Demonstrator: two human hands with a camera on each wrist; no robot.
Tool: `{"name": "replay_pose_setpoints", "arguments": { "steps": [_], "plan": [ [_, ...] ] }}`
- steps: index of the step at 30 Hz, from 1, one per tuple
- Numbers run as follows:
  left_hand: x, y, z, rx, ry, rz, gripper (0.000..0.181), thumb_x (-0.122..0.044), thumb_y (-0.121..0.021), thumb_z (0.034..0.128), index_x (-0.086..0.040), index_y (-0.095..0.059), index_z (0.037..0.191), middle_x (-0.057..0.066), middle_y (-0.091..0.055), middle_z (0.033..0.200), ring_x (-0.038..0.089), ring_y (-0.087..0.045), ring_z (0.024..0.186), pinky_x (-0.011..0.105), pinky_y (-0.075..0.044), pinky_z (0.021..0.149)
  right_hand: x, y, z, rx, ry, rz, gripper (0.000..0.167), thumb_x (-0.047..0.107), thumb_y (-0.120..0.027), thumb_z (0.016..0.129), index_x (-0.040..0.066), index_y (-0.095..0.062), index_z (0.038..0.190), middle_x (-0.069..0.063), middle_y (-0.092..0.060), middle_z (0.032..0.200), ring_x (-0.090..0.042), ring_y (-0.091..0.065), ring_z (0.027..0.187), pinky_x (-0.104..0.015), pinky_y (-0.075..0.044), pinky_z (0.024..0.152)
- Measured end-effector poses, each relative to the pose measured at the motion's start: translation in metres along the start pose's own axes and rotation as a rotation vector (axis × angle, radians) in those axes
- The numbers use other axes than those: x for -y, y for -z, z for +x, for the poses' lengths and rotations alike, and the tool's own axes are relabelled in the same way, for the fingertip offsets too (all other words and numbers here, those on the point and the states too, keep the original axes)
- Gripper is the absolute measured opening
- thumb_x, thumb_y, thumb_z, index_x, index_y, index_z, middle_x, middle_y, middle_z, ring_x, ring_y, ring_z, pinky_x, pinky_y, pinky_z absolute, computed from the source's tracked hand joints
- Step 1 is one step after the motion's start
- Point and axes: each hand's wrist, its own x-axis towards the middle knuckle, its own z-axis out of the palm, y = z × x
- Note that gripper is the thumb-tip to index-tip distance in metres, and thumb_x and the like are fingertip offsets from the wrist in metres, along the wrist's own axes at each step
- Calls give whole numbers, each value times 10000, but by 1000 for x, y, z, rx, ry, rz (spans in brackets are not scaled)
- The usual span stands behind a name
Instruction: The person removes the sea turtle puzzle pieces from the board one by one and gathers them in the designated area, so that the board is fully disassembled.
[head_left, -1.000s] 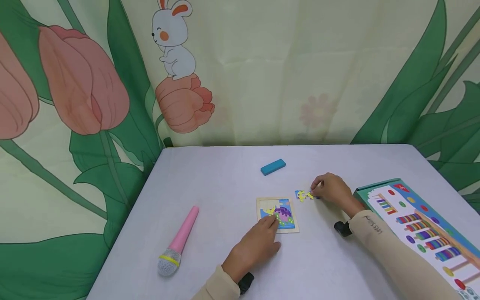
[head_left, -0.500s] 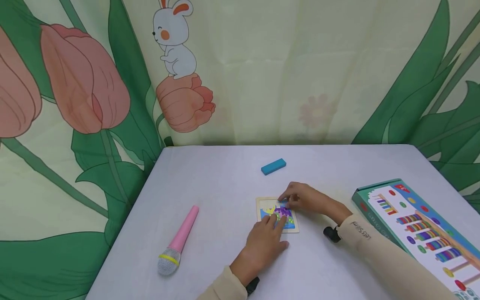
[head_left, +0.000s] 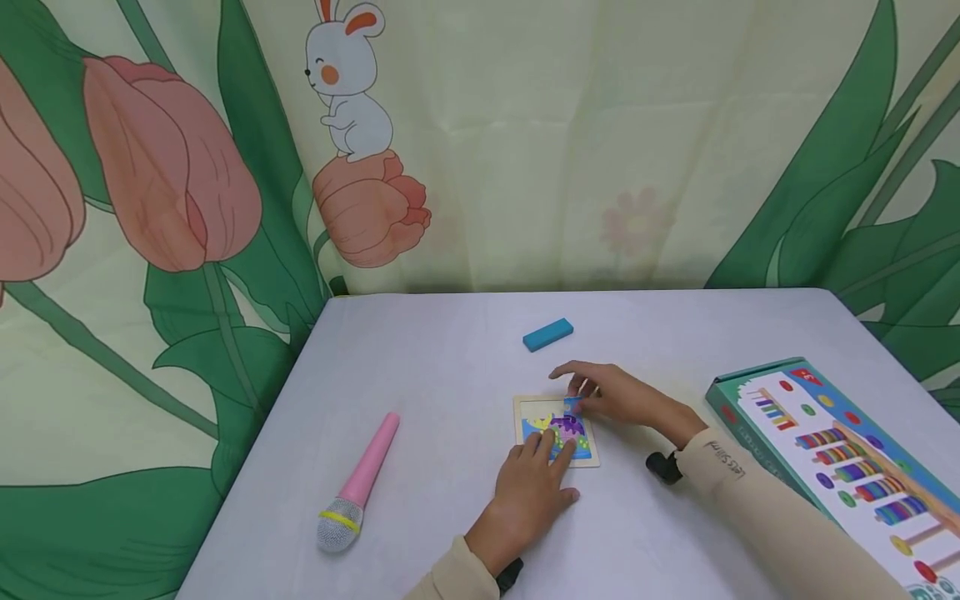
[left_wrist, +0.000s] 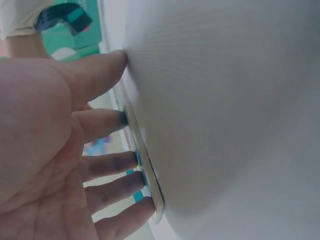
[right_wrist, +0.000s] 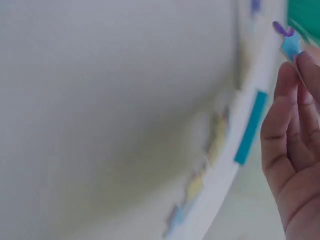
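A small wooden-framed jigsaw puzzle [head_left: 519, 425] lies on the table, its picture blue, purple and yellow, with a bare patch at the upper left. My left hand [head_left: 525, 492] rests its fairly straight fingertips on the near part; in the left wrist view those fingers [left_wrist: 112, 165] lie along the frame edge [left_wrist: 145, 155]. Over the puzzle's upper right corner is my right hand [head_left: 622, 400]. In the right wrist view it pinches a blue and purple puzzle piece [right_wrist: 290, 44] between thumb and finger. Several loose puzzle pieces [right_wrist: 217, 137] lie on the table there, hidden from the head view.
A teal block [head_left: 547, 334] lies behind the puzzle. To the left is a pink toy microphone [head_left: 367, 467]. A large green toy box [head_left: 847, 467] stands at the right, beside the right forearm. A printed curtain [head_left: 525, 150] hangs behind the table.
My right hand has moved left from the loose pieces to the puzzle's upper right corner, and its index finger has since straightened. My left hand has shifted slightly right, fingers still on the puzzle.
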Motion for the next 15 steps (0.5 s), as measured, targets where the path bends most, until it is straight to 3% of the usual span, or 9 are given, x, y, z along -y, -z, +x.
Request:
{"name": "replay_pose_setpoints", "arguments": {
  "steps": [3, 7, 10, 15],
  "plan": [
    [0, 0, 0, 9, 6, -4, 671, -551, -627, 979, -303, -436, 1572, 28, -406, 1577, 212, -404, 1423, 343, -409, 1118, -7, 18, -5, -38, -90, 127, 325, 84, -748, 946, 43, -689, 1263, -47, -716, 1049, -205, -673, 929, -356, -582, 807],
    [0, 1, 1, 26, 14, -22, 666, -533, -635, 980, -310, -432, 1574, 26, -392, 1588, 217, -395, 1434, 347, -403, 1128, -19, 51, -20, -64, -317, 205, 223, 92, -718, 969, -16, -747, 1163, -87, -737, 1045, -201, -655, 865, -341, -591, 756],
    [1, 0, 0, 29, 19, -25, 664, -527, -637, 981, -307, -434, 1574, 27, -390, 1592, 220, -394, 1437, 349, -402, 1130, -28, 67, -29, -28, -447, 201, 210, 51, -685, 977, -50, -742, 1152, -60, -713, 872, -177, -613, 742, -325, -556, 699],
    [2, 0, -1, 19, 25, -15, 663, -527, -640, 979, -300, -442, 1570, 33, -400, 1589, 223, -402, 1432, 347, -405, 1126, -36, 71, -30, 22, -542, 121, 178, 17, -679, 948, -49, -760, 1093, -3, -613, 646, -151, -556, 616, -302, -474, 631]
  ]
}}
